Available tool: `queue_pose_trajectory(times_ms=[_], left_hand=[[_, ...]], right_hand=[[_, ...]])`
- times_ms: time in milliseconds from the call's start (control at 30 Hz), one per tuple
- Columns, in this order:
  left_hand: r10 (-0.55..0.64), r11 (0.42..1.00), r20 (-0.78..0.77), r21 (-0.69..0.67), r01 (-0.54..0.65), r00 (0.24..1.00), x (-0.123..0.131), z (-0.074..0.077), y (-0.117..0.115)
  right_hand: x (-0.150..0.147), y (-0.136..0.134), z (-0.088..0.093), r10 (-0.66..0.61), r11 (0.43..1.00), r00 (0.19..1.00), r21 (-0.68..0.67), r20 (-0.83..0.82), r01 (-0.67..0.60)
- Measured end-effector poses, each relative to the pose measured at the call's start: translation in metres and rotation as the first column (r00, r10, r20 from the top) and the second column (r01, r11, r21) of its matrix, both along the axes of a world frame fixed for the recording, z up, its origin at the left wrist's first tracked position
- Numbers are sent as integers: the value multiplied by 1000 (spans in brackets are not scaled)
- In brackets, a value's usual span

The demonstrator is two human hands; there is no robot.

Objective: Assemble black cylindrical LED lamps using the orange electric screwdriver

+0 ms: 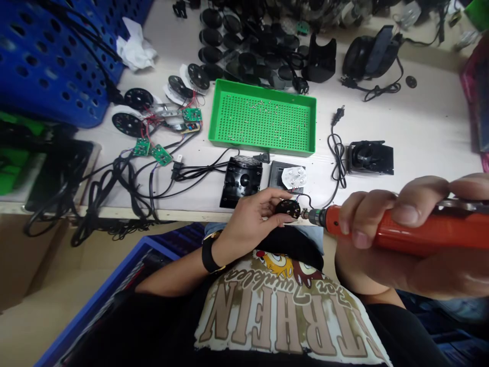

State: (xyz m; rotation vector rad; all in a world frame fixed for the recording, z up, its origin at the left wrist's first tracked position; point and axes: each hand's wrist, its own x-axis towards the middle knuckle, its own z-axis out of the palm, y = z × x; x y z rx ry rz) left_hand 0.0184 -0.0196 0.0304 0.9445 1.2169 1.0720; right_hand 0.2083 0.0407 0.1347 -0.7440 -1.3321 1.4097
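My left hand [263,211] pinches a small round black disc [288,208] by its edge, just above the table's front edge. In my right hand [405,224] is an orange electric screwdriver [431,232], its fingers wrapped round the body. The screwdriver's tip points left and meets the disc's right side; whether it sits in a screw is too small to tell. Thin wires run from the disc toward a silvery plate with round lenses [294,177], which lies on a square black housing part [275,173]. Left of that stands an open black housing [241,182].
A green perforated tray [263,147] holds scattered small screws. Wired discs and green circuit boards [162,155] lie left, beside tangled black cables [114,188]. A black assembled unit [370,158] with a plug cord sits right. Blue crate [57,66] stands at far left.
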Motion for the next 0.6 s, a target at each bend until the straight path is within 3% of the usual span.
queue_pose_trajectory(times_ms=[133,467,600], left_hand=[[-37,998,85,-46,40,996,-2,1,1],[-36,995,180,-85,52,983,-5,9,4],[-13,997,184,-66,26,983,-4,7,4]], right_hand=[[-4,0,-6,-96,995,992,24,-85,99],[-15,8,-9,-91,992,991,80,-96,99],[-16,10,-8,-91,995,982,30,-163,97]])
